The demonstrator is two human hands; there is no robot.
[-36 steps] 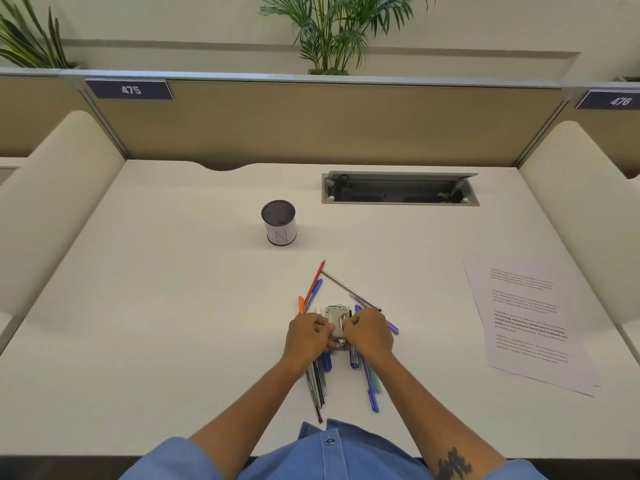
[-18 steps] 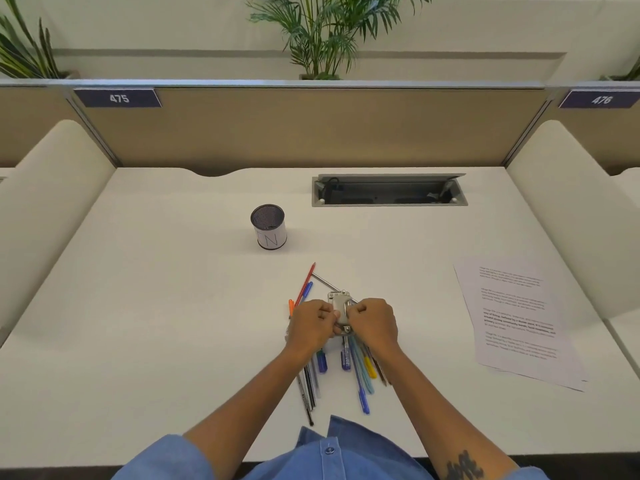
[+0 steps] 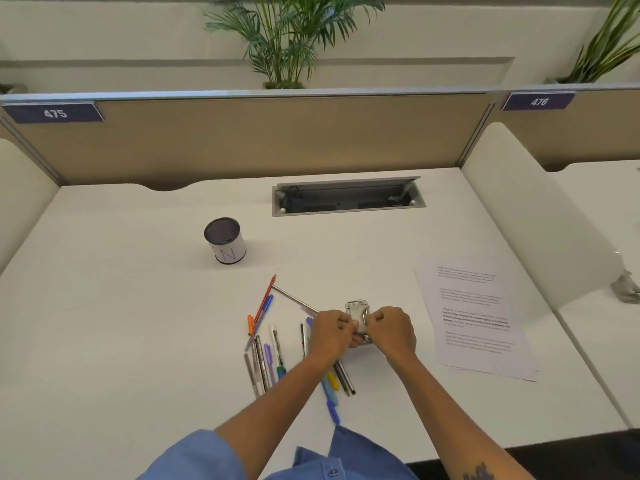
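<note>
A small silver metal device (image 3: 359,314), maybe a stapler or hole punch, sits between both hands near the middle of the white desk (image 3: 138,323). My left hand (image 3: 331,334) grips its left side with curled fingers, and my right hand (image 3: 392,330) grips its right side. Several pens (image 3: 266,344) in red, blue, orange, purple and black lie scattered to the left of and below my hands. A mesh pen cup (image 3: 225,240) marked "N" stands upright further back on the left.
Printed paper sheets (image 3: 474,317) lie to the right of my hands. An open cable tray (image 3: 348,196) is set into the desk's back. Beige dividers enclose the desk at the back and sides, with plants behind.
Both hands have carried the metal device off the pile of pens to the right, closer to the paper. More pens now show. The camera has swung rightward.
</note>
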